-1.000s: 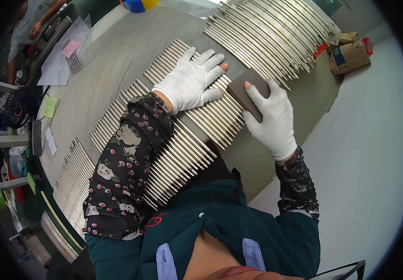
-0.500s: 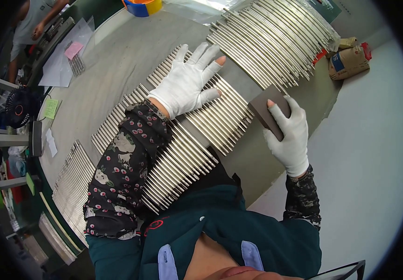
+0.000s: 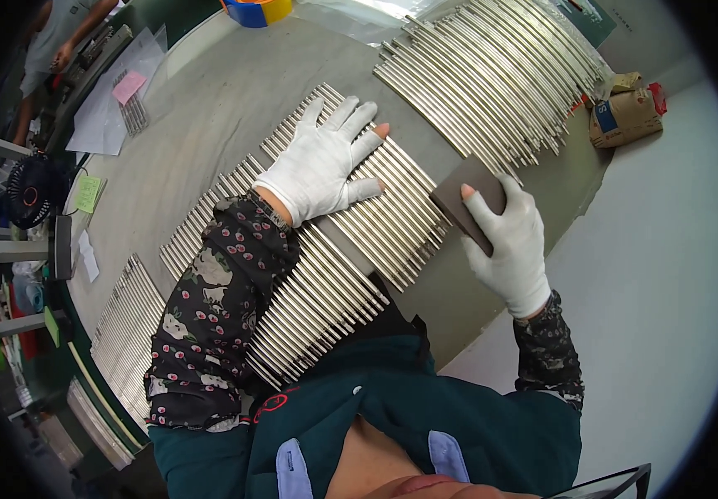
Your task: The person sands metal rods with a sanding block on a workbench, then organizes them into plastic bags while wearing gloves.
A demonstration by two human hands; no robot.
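My left hand, in a white glove with bare thumb and finger tips showing, lies flat with fingers spread on a middle group of metal rods. The rods lie side by side in a row. In my right hand, gloved the same way, is a grey-brown rectangular block, its near-left corner close to the right ends of those rods. My thumb presses on the block's upper face; the other fingers are partly hidden behind it. Another group of rods lies nearer my body, partly under my left forearm.
A large group of rods covers the far right of the grey table; finer rods lie at the left. A brown paper bag stands at the right edge, a small fan at the left. Another person's arm shows far left.
My left hand has slid slightly toward me and left, still flat on the rods. My right hand has brought the block a little left, closer to the rod ends.
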